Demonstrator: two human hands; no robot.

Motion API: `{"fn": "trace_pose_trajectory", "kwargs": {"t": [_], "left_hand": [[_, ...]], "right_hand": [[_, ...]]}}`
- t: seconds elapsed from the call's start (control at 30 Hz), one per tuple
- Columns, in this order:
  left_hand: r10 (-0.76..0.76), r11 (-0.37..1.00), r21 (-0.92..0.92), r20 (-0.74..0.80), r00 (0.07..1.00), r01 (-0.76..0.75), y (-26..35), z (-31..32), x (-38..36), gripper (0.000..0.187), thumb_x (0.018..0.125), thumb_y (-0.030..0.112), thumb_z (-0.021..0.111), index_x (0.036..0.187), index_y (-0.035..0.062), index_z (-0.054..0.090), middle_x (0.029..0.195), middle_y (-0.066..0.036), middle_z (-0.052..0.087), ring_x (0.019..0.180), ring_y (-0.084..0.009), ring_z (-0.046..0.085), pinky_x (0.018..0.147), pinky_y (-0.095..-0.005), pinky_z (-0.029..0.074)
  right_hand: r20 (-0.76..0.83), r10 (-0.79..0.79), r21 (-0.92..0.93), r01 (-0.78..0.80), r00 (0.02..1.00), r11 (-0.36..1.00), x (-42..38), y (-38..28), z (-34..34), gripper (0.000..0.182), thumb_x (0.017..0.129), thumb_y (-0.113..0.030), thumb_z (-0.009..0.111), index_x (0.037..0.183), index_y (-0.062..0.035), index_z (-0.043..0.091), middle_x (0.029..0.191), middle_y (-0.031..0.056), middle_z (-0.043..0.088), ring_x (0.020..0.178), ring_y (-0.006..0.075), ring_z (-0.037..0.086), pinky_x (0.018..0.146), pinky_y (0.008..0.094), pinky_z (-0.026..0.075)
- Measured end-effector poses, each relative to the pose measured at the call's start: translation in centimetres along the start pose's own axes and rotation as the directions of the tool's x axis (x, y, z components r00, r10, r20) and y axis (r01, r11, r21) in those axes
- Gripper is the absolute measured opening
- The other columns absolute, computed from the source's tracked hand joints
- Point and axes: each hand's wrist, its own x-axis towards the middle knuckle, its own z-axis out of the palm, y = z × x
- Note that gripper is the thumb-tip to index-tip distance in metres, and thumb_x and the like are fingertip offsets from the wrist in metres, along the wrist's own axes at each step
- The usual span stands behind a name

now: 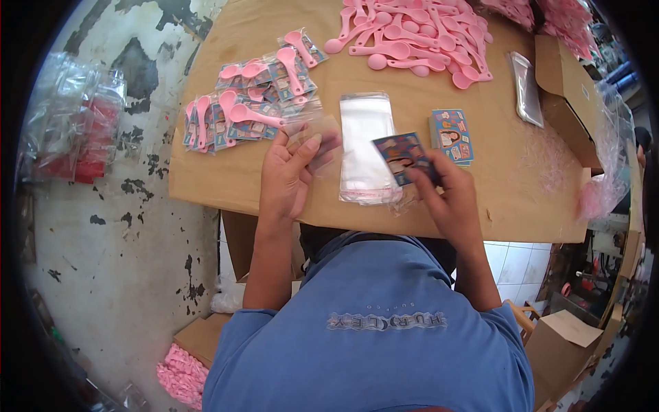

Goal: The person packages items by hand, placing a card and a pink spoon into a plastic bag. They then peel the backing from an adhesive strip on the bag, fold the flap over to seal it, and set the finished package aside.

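Observation:
Between the thumb and fingers of my left hand is a clear plastic bag, its outline faint. My right hand pinches a blue printed card over the right edge of a stack of clear bags. A stack of similar cards lies just beyond my right hand. Bagged pink spoons with cards form a pile at the left, next to my left hand. Loose pink spoons are heaped at the far side of the table.
The brown-covered table has a clear packet and an open cardboard box at its right. Plastic-wrapped bundles are at the far left. Another box stands low at the right.

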Motion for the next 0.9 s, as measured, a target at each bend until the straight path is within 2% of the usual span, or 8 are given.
{"fn": "trace_pose_trajectory", "kwargs": {"t": [0.03, 0.13, 0.23, 0.33, 0.57, 0.7, 0.8, 0.9], "left_hand": [[0.007, 0.999, -0.038, -0.011, 1.000, -0.008, -0.2, 0.5, -0.1, 0.033, 0.102, 0.010, 0.067, 0.132, 0.0037, 0.053, 0.123, -0.020, 0.070, 0.118, -0.0282, 0.070, 0.097, -0.0342, 0.059], [0.074, 0.989, -0.124, -0.030, 0.997, -0.077, -1.0, 1.6, 0.0, 0.031, 0.102, 0.011, 0.067, 0.131, 0.0036, 0.056, 0.127, -0.018, 0.069, 0.123, -0.0286, 0.067, 0.104, -0.0381, 0.057], [0.098, 0.981, -0.163, -0.055, 0.994, -0.106, -1.8, 3.6, 0.1, 0.028, 0.102, 0.009, 0.067, 0.128, 0.0026, 0.058, 0.130, -0.020, 0.069, 0.124, -0.0310, 0.067, 0.106, -0.0397, 0.055], [0.083, 0.978, -0.192, -0.014, 0.996, -0.085, -2.3, 5.7, 0.0, 0.028, 0.103, 0.010, 0.067, 0.128, 0.0020, 0.058, 0.132, -0.020, 0.068, 0.128, -0.0300, 0.064, 0.108, -0.0399, 0.054], [0.035, 0.980, -0.197, 0.042, 0.999, -0.026, -3.4, 8.1, -0.5, 0.029, 0.104, 0.010, 0.065, 0.131, 0.0031, 0.056, 0.135, -0.021, 0.066, 0.129, -0.0278, 0.064, 0.109, -0.0395, 0.054], [0.043, 0.974, -0.224, 0.021, 0.999, -0.037, -3.5, 8.4, -0.3, 0.030, 0.105, 0.010, 0.062, 0.133, 0.0029, 0.056, 0.140, -0.019, 0.064, 0.133, -0.0272, 0.061, 0.112, -0.0396, 0.052], [0.035, 0.973, -0.229, 0.019, 0.999, -0.030, -3.6, 8.5, -0.2, 0.030, 0.105, 0.010, 0.061, 0.134, 0.0029, 0.056, 0.141, -0.018, 0.063, 0.136, -0.0271, 0.059, 0.114, -0.0396, 0.050], [0.013, 0.979, -0.206, 0.052, 0.999, -0.002, -3.9, 9.3, -0.4, 0.030, 0.105, 0.010, 0.061, 0.134, 0.0030, 0.056, 0.142, -0.018, 0.063, 0.135, -0.0263, 0.059, 0.115, -0.0396, 0.049]], "right_hand": [[-0.074, -0.043, 0.029, 0.045, 0.996, 0.999, 0.1, 1.0, 0.0, 0.016, 0.099, -0.008, 0.069, 0.112, 0.0011, 0.068, 0.079, 0.0047, 0.068, 0.069, 0.0082, 0.057, 0.064, 0.0277, 0.047], [-0.006, 0.089, -0.038, -0.089, 0.996, 0.995, -0.4, 1.0, -1.1, 0.016, 0.100, -0.010, 0.068, 0.112, 0.0007, 0.069, 0.078, 0.0022, 0.066, 0.067, 0.0066, 0.053, 0.061, 0.0259, 0.045], [0.090, 0.107, 0.054, -0.112, 0.990, 0.992, -0.7, 1.4, -0.7, 0.017, 0.100, -0.013, 0.068, 0.111, 0.0015, 0.069, 0.078, -0.0003, 0.064, 0.065, 0.0044, 0.049, 0.059, 0.0240, 0.042], [0.015, 0.112, 0.173, -0.113, 0.994, 0.978, -0.5, 1.2, 0.1, 0.019, 0.100, -0.014, 0.070, 0.110, 0.0021, 0.069, 0.078, -0.0011, 0.064, 0.065, 0.0034, 0.049, 0.058, 0.0234, 0.041], [0.013, 0.129, 0.442, -0.121, 0.992, 0.889, -0.3, 0.7, -1.2, 0.021, 0.102, -0.015, 0.069, 0.116, 0.0009, 0.066, 0.085, -0.0021, 0.065, 0.065, 0.0030, 0.054, 0.058, 0.0199, 0.044], [-0.232, 0.128, 0.507, 0.008, 0.964, 0.862, -0.9, 0.9, -1.7, 0.021, 0.102, -0.014, 0.068, 0.116, 0.0018, 0.066, 0.093, 0.0006, 0.066, 0.067, 0.0032, 0.055, 0.060, 0.0203, 0.046], [-0.164, 0.153, 0.401, -0.076, 0.975, 0.913, -1.2, 2.2, -2.8, 0.021, 0.102, -0.015, 0.068, 0.116, 0.0012, 0.067, 0.091, -0.0002, 0.066, 0.067, 0.0030, 0.055, 0.059, 0.0204, 0.046], [0.017, 0.157, 0.387, -0.152, 0.987, 0.910, -1.5, 2.0, -3.1, 0.022, 0.101, -0.017, 0.070, 0.115, 0.0000, 0.068, 0.086, -0.0009, 0.065, 0.066, 0.0038, 0.057, 0.058, 0.0211, 0.046]]}}
